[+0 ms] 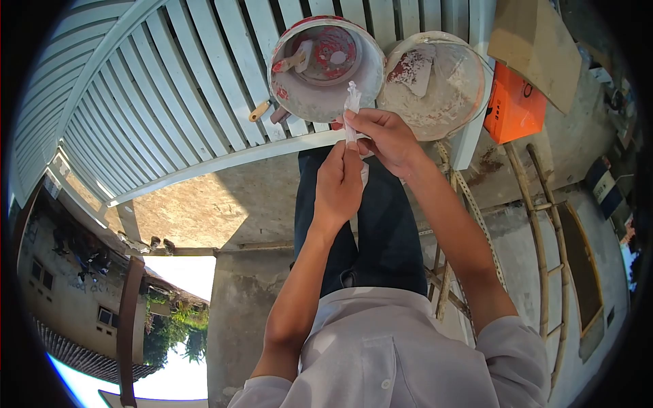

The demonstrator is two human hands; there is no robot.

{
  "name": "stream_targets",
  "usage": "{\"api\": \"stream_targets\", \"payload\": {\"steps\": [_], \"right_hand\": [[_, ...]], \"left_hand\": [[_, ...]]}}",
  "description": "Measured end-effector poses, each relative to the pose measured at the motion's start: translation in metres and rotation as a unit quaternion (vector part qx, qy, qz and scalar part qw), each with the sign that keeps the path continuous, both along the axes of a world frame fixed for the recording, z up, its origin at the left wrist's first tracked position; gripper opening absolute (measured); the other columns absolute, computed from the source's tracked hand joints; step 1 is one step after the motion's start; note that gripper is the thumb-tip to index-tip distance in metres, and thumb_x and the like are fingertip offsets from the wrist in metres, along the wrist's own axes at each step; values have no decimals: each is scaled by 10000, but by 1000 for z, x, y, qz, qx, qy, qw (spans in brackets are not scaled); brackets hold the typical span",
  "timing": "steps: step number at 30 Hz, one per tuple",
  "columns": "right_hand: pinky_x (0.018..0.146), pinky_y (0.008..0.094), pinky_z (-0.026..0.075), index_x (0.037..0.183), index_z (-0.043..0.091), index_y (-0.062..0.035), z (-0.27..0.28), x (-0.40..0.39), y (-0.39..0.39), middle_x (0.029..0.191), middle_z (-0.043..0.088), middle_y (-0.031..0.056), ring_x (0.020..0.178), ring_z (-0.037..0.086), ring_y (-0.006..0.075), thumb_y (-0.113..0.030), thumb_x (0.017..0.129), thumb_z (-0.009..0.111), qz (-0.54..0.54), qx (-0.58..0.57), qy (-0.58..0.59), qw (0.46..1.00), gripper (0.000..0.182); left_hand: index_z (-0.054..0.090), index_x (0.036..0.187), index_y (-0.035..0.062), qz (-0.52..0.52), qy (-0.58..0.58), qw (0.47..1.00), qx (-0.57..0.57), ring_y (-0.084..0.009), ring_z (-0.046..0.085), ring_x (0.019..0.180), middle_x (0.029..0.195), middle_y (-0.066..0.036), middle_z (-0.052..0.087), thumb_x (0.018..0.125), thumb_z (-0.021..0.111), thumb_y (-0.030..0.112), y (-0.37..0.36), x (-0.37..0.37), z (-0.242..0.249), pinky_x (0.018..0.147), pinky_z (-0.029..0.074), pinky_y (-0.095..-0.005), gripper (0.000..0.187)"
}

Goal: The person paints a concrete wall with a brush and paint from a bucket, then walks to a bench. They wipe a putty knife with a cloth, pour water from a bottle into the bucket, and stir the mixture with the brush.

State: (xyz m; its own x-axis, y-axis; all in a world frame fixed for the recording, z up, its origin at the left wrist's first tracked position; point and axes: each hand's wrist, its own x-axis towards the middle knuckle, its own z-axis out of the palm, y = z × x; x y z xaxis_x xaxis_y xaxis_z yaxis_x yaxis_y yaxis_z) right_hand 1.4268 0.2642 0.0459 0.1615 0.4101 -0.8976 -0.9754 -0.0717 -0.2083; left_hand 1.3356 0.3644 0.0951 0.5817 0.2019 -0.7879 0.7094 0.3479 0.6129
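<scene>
A thin, crumpled strip of clear or whitish plastic is pinched between both hands, upright in the view. My left hand holds its lower part with the fingers closed. Just above and to the right, my right hand grips the middle of the strip between thumb and fingers. Behind the strip's top end stands a round bucket smeared with red and white, with a brush inside. The lower end of the strip is partly hidden by my fingers.
A second bucket with pale residue stands to the right on the slatted bench. Near the first bucket lies a wooden-handled tool. An orange box, cardboard and a bamboo ladder are at the right.
</scene>
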Motion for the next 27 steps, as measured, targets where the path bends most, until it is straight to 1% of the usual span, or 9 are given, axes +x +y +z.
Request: {"api": "stream_targets", "payload": {"steps": [3,7,10,13,16,19,22,25,27], "right_hand": [[597,222,385,976,747,-26,-4,1,2,797,637,-9,665,471,60,-323,918,711,24,-42,-38,998,305],[596,223,383,930,757,-45,-2,8,8,779,630,-11,662,462,62,-338,901,724,48,-71,-66,994,296],[657,234,430,939,733,-36,-5,11,8,800,643,-18,698,531,54,-325,928,699,77,-85,-85,990,291],[670,233,420,905,736,-52,-4,13,9,794,641,-23,701,529,52,-334,917,709,83,-93,-90,988,284],[586,237,379,867,746,-39,-4,12,12,733,613,-4,648,463,65,-328,908,713,59,-98,-109,987,294],[581,241,379,856,744,-32,-7,13,12,721,614,3,637,472,69,-320,910,711,63,-103,-111,986,295],[582,241,381,846,741,-29,-7,13,14,716,617,5,632,477,68,-313,911,711,45,-109,-112,987,293],[708,251,415,887,737,-72,-9,18,9,823,654,-21,773,546,68,-349,903,723,76,-102,-99,987,277],[712,251,413,896,737,-76,-8,18,9,841,658,-18,784,552,74,-351,904,721,76,-110,-94,987,276]], "left_hand": [[582,941,7,-51,2,997,64,-61,351,598,650,28,401,1037,429,172,0,6,7,542,308,-257,245],[584,950,7,-70,-1,993,98,-90,398,594,659,-10,436,1027,426,153,1,10,11,548,348,-281,228],[584,959,7,-77,-15,990,121,-106,424,592,665,-32,460,1028,429,152,-1,11,12,551,369,-291,223],[587,969,9,-83,-11,988,131,-118,447,592,668,-45,479,1027,435,147,-1,11,13,558,388,-298,213],[590,979,12,-86,-15,987,138,-120,465,588,667,-51,492,1027,440,144,-2,9,11,558,398,-301,206],[591,983,13,-93,-16,985,144,-122,482,586,666,-57,503,1027,440,143,-2,10,12,557,405,-304,203],[592,984,14,-97,-13,984,150,-120,487,584,664,-58,508,1028,440,144,-2,11,13,555,405,-304,205],[593,984,15,-91,-14,985,143,-111,471,582,657,-46,493,1030,439,148,-3,11,13,549,393,-300,209],[591,985,13,-83,-21,987,135,-102,448,580,651,-33,473,1032,441,156,-4,9,10,545,377,-295,212]]}}
